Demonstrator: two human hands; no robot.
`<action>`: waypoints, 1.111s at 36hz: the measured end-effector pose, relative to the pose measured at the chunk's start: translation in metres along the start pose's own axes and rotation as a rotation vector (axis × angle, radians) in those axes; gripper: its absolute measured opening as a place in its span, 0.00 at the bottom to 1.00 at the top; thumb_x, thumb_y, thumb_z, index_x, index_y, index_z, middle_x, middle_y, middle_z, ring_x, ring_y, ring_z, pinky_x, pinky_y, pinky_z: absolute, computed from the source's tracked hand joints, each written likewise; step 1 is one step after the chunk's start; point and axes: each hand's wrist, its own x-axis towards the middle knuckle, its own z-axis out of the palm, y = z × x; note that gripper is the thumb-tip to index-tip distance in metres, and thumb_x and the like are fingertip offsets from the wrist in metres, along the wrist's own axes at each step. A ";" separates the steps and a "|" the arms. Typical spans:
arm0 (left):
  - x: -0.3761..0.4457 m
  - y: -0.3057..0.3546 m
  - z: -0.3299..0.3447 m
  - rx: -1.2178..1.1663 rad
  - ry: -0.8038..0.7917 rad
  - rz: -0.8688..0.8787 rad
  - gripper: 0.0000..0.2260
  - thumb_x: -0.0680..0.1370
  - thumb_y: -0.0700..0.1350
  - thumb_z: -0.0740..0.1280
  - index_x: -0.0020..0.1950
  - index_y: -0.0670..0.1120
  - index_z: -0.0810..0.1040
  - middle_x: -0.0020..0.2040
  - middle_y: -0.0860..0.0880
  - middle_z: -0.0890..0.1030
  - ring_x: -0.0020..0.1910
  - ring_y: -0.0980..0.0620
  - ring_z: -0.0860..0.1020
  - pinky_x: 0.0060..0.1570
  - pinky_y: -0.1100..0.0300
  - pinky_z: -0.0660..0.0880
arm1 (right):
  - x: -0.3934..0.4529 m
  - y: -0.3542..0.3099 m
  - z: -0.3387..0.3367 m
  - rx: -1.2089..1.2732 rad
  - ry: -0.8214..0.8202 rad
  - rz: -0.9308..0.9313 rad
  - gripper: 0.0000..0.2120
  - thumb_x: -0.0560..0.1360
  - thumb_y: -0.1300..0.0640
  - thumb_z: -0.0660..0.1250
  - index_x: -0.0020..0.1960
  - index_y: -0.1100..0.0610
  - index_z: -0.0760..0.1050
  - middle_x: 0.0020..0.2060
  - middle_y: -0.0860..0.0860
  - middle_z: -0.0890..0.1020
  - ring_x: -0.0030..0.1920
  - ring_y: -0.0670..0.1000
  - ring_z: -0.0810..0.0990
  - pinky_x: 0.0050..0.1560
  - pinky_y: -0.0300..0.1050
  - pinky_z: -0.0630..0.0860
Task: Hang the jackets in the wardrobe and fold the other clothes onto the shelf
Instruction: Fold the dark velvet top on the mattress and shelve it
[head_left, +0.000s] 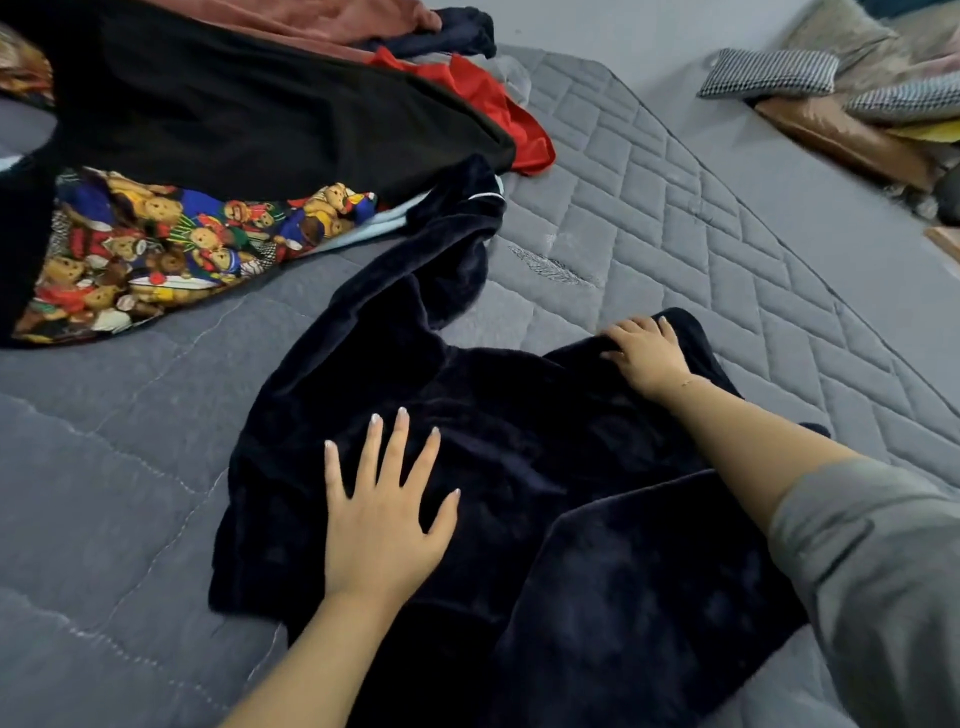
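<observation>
Folding step: left hand (382, 525) flat, fingers spread, pressing dark navy plush garment (519, 467) on grey quilted bed (675, 208); right hand (647, 353), grip curled on garment's far edge, likely folds it inward next.

Two hands, left hand (382, 525) and right hand (647, 353), one dark navy fleece garment (545, 467), one black garment (249, 114), one red garment (498, 98), one teddy-bear print cloth (156, 249), one bed (701, 249)

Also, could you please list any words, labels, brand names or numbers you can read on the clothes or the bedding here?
None can be read.
The teddy bear print fabric shows only pictures; any small marks in it are too blurred to read.
The dark navy fleece garment under both hands shows no label, and neither does the grey quilted mattress.
</observation>
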 end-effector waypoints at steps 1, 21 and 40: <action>0.000 -0.001 0.001 -0.006 0.007 0.004 0.29 0.78 0.62 0.51 0.77 0.51 0.63 0.79 0.46 0.58 0.78 0.44 0.55 0.74 0.36 0.48 | 0.006 0.003 -0.002 -0.026 0.029 0.012 0.14 0.81 0.53 0.60 0.65 0.53 0.73 0.64 0.53 0.76 0.67 0.58 0.66 0.71 0.55 0.54; 0.004 0.000 0.009 0.040 0.062 -0.004 0.30 0.77 0.62 0.52 0.76 0.49 0.64 0.79 0.45 0.58 0.78 0.45 0.55 0.75 0.38 0.49 | 0.038 0.061 -0.041 -0.262 -0.174 -0.016 0.19 0.75 0.52 0.68 0.66 0.50 0.75 0.60 0.55 0.75 0.65 0.57 0.69 0.68 0.51 0.60; -0.008 0.010 -0.013 -0.206 0.315 0.097 0.19 0.77 0.55 0.59 0.59 0.45 0.79 0.67 0.49 0.75 0.63 0.49 0.72 0.73 0.45 0.54 | -0.186 0.052 0.025 0.424 0.142 0.436 0.23 0.76 0.57 0.63 0.71 0.54 0.68 0.77 0.51 0.61 0.78 0.52 0.50 0.75 0.59 0.43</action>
